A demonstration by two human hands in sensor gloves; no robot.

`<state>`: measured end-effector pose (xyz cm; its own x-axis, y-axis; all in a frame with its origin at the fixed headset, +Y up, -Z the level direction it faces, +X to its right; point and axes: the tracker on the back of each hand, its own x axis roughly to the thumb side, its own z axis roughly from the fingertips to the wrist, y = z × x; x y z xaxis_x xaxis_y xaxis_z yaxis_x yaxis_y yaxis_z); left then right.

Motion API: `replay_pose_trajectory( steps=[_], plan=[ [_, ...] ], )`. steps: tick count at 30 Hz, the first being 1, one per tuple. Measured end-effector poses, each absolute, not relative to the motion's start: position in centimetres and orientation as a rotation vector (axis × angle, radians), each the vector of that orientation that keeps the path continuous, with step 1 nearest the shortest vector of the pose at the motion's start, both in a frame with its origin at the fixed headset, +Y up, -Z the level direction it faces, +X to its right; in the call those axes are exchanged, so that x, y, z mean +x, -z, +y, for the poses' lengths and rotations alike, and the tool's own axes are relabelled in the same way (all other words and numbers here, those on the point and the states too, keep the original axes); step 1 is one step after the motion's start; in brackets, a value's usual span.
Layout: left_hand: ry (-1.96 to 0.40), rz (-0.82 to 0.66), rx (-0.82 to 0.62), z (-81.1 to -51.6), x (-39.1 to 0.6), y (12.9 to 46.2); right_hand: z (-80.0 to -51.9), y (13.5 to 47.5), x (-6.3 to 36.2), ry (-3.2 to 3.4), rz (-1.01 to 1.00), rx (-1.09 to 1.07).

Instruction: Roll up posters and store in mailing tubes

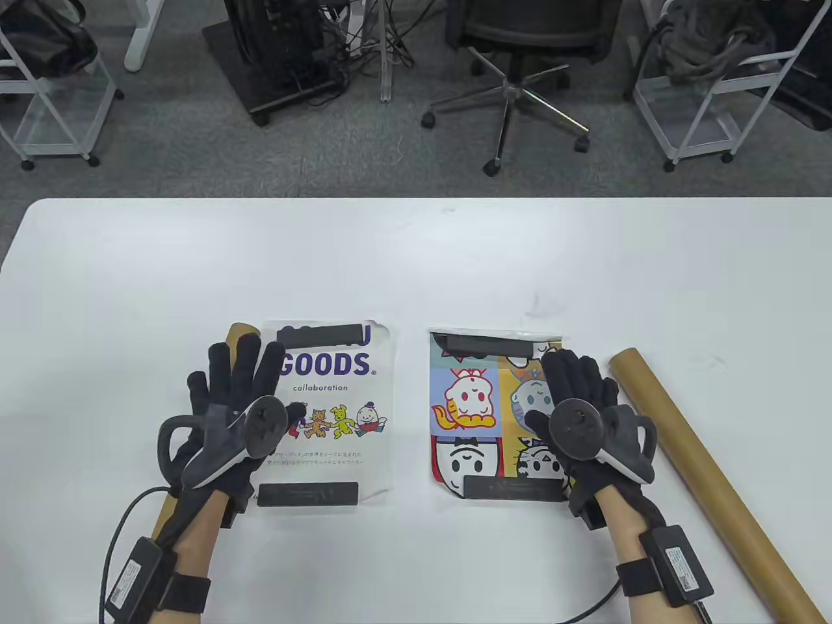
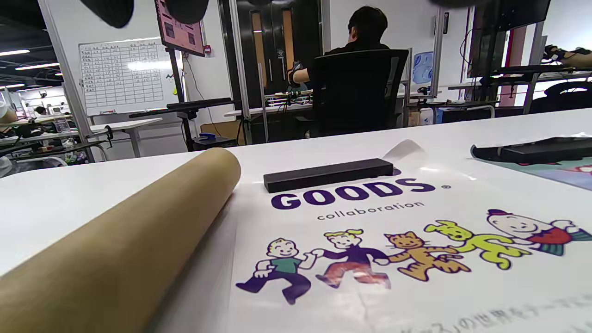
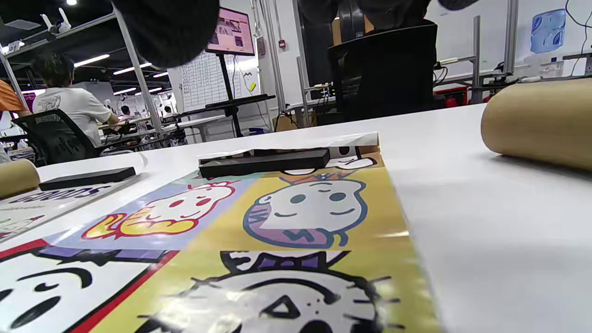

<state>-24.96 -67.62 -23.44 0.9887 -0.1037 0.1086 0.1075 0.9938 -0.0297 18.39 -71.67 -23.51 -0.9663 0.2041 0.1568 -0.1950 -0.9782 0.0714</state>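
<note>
A white "GOODS" poster (image 1: 338, 403) lies flat on the table, held down by a black bar at its far end (image 1: 320, 335) and another at its near end (image 1: 307, 494). A colourful cartoon poster (image 1: 481, 416) lies to its right with black bars at its far end (image 1: 489, 344) and near end (image 1: 513, 487). One brown mailing tube (image 2: 115, 240) lies left of the white poster, mostly under my left hand (image 1: 240, 383). Another tube (image 1: 702, 468) lies right of the cartoon poster. My left hand is spread, fingers open, over the white poster's left edge. My right hand (image 1: 578, 396) is spread over the cartoon poster's right side.
The white table (image 1: 416, 260) stretches far beyond the posters. Past its far edge stand an office chair (image 1: 513, 84) and wire carts (image 1: 708, 97). Cables run from both wrists toward the near edge.
</note>
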Motion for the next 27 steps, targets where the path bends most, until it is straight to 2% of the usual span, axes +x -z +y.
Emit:
replay_pose_trajectory(
  steps=[19, 24, 27],
  plan=[
    [0.106, -0.102, -0.073, -67.8, -25.4, 23.8, -72.2, 23.6, 18.4, -2.910, 0.128, 0.217],
    [0.203, 0.016, -0.193, -67.9, -26.5, 24.3, -72.2, 23.7, 18.3, -2.907, 0.137, 0.214],
    [0.175, 0.087, -0.243, -68.3, -27.6, 24.6, -72.1, 23.7, 18.2, -2.900, 0.131, 0.223]
  ],
)
